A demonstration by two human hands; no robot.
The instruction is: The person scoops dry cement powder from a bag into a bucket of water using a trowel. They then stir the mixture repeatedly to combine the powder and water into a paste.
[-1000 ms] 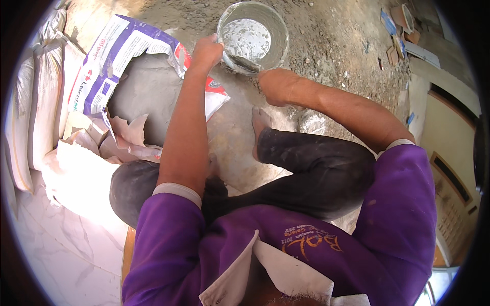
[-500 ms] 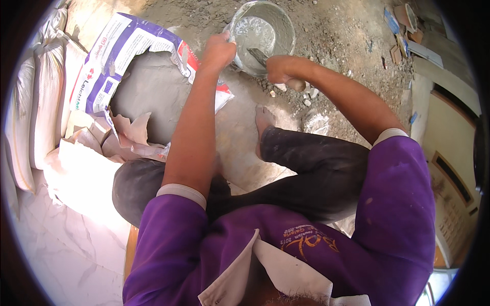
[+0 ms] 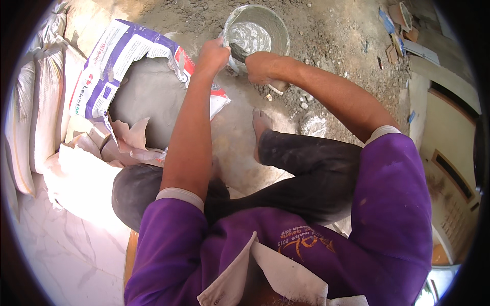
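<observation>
A grey bucket (image 3: 279,31) stands on the dirt floor at the top middle, with wet grey mix (image 3: 251,36) in its bottom. My left hand (image 3: 213,55) is closed on the bucket's left rim. In my right hand (image 3: 263,67) is a trowel (image 3: 238,52), gripped by its handle, whose pale end shows below the fist. The trowel's dark blade lies inside the bucket against the near left wall, close to my left hand. Left of my left forearm lies a torn purple and white paper bag (image 3: 125,38), opened over grey powder (image 3: 153,94).
Several pale woven sacks (image 3: 48,102) line the left edge. White marbled tiles (image 3: 71,245) lie at the lower left. Rubble and small stones (image 3: 326,66) cover the ground right of the bucket. Broken pieces and a pot (image 3: 400,18) sit at the far right. My bare foot (image 3: 261,127) is below the bucket.
The trowel and my right hand have moved left, bringing the blade to the bucket's left wall. The bucket and my left hand have shifted slightly left in the picture.
</observation>
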